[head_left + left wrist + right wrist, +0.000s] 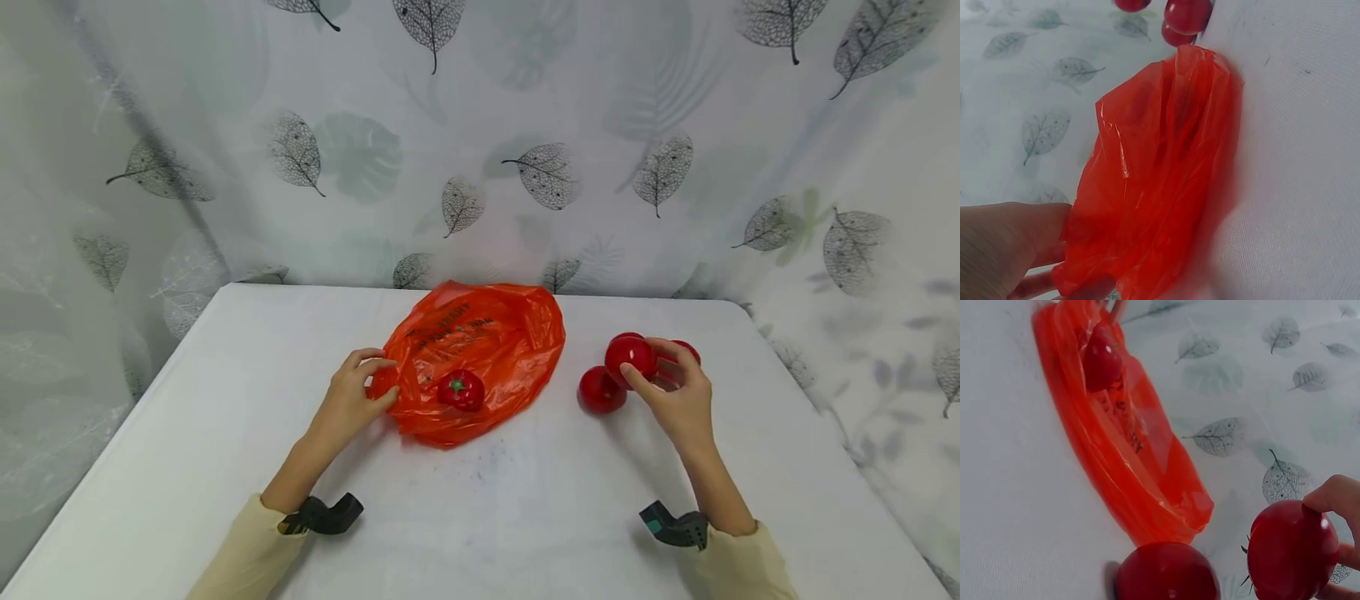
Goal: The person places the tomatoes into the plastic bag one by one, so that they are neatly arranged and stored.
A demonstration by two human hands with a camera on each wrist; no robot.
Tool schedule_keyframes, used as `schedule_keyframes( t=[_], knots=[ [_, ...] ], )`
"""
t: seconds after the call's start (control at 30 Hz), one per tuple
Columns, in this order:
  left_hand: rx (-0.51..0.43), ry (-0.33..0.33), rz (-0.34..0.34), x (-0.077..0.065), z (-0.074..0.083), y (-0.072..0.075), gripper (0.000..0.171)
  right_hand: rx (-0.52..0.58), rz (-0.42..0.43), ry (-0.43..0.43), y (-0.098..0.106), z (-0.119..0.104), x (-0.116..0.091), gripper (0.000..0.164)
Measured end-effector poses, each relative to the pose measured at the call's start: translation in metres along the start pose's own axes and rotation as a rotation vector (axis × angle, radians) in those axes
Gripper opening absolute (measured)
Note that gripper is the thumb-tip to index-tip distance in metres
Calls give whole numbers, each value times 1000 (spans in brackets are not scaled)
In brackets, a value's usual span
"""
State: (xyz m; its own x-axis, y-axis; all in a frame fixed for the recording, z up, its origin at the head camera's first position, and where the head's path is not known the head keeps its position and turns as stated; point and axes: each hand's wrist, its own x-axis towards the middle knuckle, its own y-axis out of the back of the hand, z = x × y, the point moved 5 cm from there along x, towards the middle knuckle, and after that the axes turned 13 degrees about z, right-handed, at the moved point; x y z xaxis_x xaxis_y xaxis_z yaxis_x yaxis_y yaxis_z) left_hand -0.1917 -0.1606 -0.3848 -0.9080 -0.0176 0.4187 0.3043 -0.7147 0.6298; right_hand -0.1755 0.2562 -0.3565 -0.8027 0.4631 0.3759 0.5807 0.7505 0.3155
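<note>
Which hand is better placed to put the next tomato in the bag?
Probably the right hand: it grips a tomato to the right of the bag, while the left hand holds the bag's edge.

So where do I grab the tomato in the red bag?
Probably round its fat sides, coming down from above: the tomato is round, its green stem faces up, and the red bag is open above it.
</note>
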Motion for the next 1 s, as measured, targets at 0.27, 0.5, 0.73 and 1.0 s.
schedule_keyframes(
  t=[0.27, 0.5, 0.73, 1.0],
  knots=[
    [-2, -6, 21, 0, 2, 3, 33, 56, -73, 14, -22, -7, -3, 54],
    [-2, -10, 32, 1, 3, 5, 33, 82, -111, 58, -37, -12, -6, 55],
    [-28, 10, 21, 3, 2, 4, 32, 68, -117, 81, -46, -13, -7, 56],
    [-13, 24, 2, 2, 1, 2, 34, 127, -163, 88, -62, -15, -15, 52]
  ],
)
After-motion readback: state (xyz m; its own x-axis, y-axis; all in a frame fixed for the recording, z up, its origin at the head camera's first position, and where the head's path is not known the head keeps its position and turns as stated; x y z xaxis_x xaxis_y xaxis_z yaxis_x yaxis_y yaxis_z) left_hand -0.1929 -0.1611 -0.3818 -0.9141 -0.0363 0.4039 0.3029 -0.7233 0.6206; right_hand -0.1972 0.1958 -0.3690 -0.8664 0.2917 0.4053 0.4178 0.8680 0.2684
